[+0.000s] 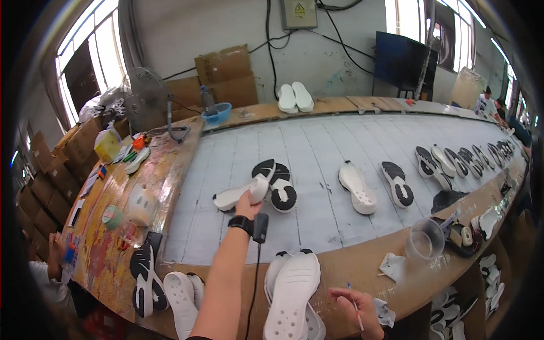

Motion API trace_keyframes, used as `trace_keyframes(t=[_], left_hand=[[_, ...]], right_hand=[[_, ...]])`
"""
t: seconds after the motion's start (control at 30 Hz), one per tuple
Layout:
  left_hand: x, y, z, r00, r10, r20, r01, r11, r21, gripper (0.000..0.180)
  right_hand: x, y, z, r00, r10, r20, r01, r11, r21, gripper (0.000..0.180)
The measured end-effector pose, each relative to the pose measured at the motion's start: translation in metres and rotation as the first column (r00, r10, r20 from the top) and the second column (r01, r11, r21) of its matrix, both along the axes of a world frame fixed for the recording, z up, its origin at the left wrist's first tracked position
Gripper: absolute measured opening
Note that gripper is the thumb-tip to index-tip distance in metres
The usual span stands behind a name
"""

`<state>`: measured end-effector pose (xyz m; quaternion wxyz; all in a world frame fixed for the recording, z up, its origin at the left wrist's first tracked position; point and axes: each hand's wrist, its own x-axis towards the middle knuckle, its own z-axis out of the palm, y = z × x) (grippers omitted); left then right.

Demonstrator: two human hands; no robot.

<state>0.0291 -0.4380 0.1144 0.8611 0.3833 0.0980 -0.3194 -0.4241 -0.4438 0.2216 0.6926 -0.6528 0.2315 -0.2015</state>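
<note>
Left of centre in the frame, the left grip (247, 205) is closed on a white sole (229, 198), over the bench (192, 235), beside black-bottomed soles (283, 198) that a careless swing could knock. Lower right, the right grip (360, 307) lightly pinches a stick (359, 321). The cable (253, 289) might snag the stacked soles (293, 289), lower centre, if tugged.

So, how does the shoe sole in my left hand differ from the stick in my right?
The shoe sole in your left hand is broad and chunky, while the stick in your right hand is slim. The shoe sole slants sideways, whereas the stick runs steeply up the picture. The shoe sole is over the pale tabletop; the stick is over the brown cardboard near you. Each is held in one hand.
</note>
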Motion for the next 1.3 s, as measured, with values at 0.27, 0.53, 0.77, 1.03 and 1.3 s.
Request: trace_keyframes(t=[0.27,0.53,0.77,1.03,1.3], left_hand=[[-0.214,0.067,0.143,0.675,-0.671,0.305,0.622,0.741,0.254,0.059],[-0.272,0.110,0.168,0.374,-0.504,0.779,0.407,0.843,0.350,0.066],[-0.265,0.117,0.253,0.169,-0.516,0.840,0.184,0.853,0.488,0.043],[-0.291,0.109,0.257,0.398,-0.556,0.730,0.619,0.750,0.233,0.066],[-0.329,0.129,0.210,0.577,-0.545,0.608,0.578,0.799,0.168,0.068]], right_hand=[[0.012,-0.012,0.008,0.952,-0.158,0.263,0.139,0.986,0.091,0.037],[-0.006,0.016,0.031,0.940,-0.005,0.342,0.129,0.931,-0.340,0.043],[-0.034,0.017,0.021,0.921,0.164,0.354,0.124,0.737,-0.664,0.042],[-0.036,0.010,0.031,0.912,0.085,0.401,-0.304,0.797,0.521,0.038],[-0.013,0.013,0.041,0.908,0.052,0.415,-0.151,0.966,0.208,0.050]])
